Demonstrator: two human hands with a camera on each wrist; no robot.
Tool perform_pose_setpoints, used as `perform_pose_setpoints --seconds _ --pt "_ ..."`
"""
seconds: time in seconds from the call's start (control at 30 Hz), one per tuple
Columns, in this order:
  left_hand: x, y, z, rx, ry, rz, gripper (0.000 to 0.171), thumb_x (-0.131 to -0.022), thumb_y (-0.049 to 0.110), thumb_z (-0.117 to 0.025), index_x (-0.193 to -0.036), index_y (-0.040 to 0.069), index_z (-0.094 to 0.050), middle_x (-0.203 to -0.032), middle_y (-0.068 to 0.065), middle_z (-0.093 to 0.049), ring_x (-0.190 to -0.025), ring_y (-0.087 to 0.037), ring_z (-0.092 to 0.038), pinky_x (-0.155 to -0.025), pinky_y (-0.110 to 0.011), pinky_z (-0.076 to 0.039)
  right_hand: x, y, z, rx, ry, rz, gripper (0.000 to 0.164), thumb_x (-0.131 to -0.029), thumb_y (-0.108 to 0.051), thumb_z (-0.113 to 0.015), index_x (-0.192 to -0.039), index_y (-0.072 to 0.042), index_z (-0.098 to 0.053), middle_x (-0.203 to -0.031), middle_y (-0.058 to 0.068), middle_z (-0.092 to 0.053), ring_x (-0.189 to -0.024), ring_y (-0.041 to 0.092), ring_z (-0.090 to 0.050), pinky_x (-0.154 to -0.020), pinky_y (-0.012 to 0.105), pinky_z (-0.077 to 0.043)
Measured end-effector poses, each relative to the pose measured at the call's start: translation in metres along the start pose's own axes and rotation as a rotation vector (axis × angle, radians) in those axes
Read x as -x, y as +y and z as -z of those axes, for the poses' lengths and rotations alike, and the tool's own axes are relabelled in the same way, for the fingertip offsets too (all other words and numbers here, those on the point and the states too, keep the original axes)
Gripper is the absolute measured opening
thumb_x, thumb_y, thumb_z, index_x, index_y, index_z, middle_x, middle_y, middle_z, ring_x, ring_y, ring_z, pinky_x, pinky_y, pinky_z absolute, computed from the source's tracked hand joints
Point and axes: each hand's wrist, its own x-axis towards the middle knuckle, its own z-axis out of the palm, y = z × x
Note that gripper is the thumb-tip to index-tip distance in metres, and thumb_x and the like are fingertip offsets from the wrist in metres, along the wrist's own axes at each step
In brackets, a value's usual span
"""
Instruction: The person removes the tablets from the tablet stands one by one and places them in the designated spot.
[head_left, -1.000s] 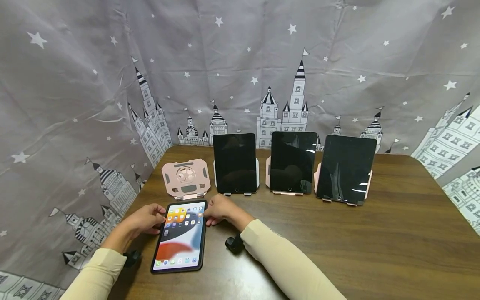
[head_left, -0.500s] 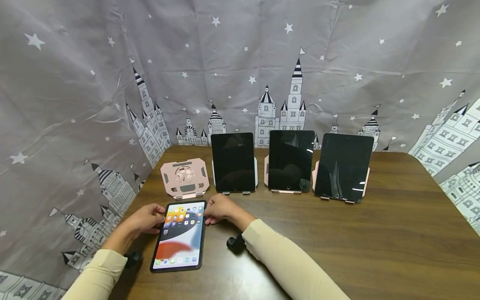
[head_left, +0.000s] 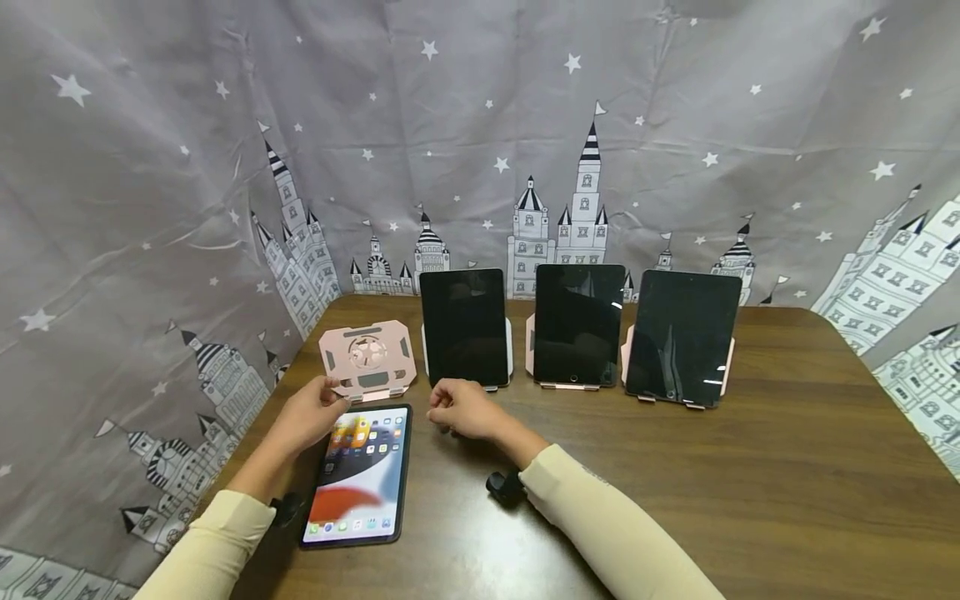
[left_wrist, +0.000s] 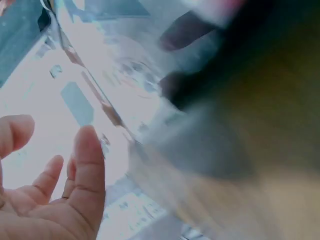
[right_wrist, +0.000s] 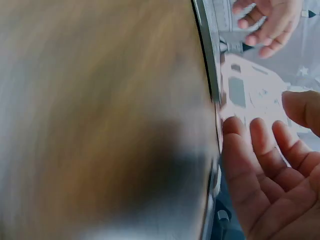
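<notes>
A tablet point(head_left: 360, 483) with its home screen lit lies face up at the left of the table. Just behind it stands a pink tablet stand point(head_left: 369, 357) with a round cutout and nothing resting on it. My left hand point(head_left: 307, 414) is over the tablet's upper left corner, its fingertips near the stand's lower left edge. In the left wrist view its thumb and fingers are apart with nothing between them. My right hand point(head_left: 468, 408) is to the right of the tablet, apart from it. Its loosely bent fingers hold nothing in the right wrist view point(right_wrist: 270, 170).
Three dark tablets, the left one point(head_left: 465, 329), the middle one point(head_left: 577, 325) and the right one point(head_left: 682, 337), lean on stands in a row along the back. A grey castle-print curtain point(head_left: 420, 125) hangs behind the wooden table point(head_left: 675, 500).
Both hands have let go of the lit tablet's sides. My left hand has risen toward the pink stand, and my right hand has moved away to the right. The tablet stays flat.
</notes>
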Motion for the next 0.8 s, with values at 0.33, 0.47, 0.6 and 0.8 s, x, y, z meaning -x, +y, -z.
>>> perform_pose_setpoints --seconds 0.33,0.47,0.6,0.8 --pt "-0.025 0.059 -0.017 0.108 0.085 -0.189 0.040 -0.097 0.017 -0.059 -0.131 -0.002 -0.052 -0.112 -0.018 -0.061 -0.105 -0.035 -0.062 -0.080 -0.043 -0.054 0.012 0.002 0.056 0.157 0.233 0.071 0.006 -0.091 -0.012 -0.068 -0.096 -0.009 -0.064 -0.081 -0.004 -0.065 -0.073 0.009 -0.058 -0.066 0.026 -0.049" --pt "-0.035 0.079 -0.022 0.148 0.124 -0.236 0.036 -0.097 0.015 -0.059 -0.128 -0.002 -0.055 -0.112 -0.018 -0.061 -0.103 -0.035 -0.062 -0.080 -0.043 -0.054 0.011 0.002 0.077 0.195 0.296 0.065 0.008 -0.093 -0.013 -0.067 -0.099 -0.008 -0.065 -0.086 -0.002 -0.067 -0.077 0.012 -0.060 -0.071 0.030 -0.050" --pt "-0.044 0.090 -0.027 0.192 0.126 -0.265 0.033 -0.096 0.012 -0.060 -0.125 -0.002 -0.056 -0.111 -0.018 -0.063 -0.104 -0.035 -0.062 -0.084 -0.045 -0.053 0.009 0.001 0.095 0.203 0.341 0.049 0.012 -0.095 -0.013 -0.066 -0.104 -0.005 -0.065 -0.093 0.003 -0.068 -0.085 0.018 -0.062 -0.077 0.036 -0.052" --pt "-0.056 0.100 -0.032 0.249 0.121 -0.236 0.033 -0.098 0.016 -0.059 -0.127 0.000 -0.057 -0.117 -0.016 -0.061 -0.109 -0.032 -0.060 -0.091 -0.046 -0.049 0.001 -0.004 0.118 0.214 0.400 0.023 0.016 -0.096 -0.015 -0.064 -0.109 -0.005 -0.063 -0.104 0.008 -0.067 -0.096 0.024 -0.064 -0.085 0.041 -0.052"
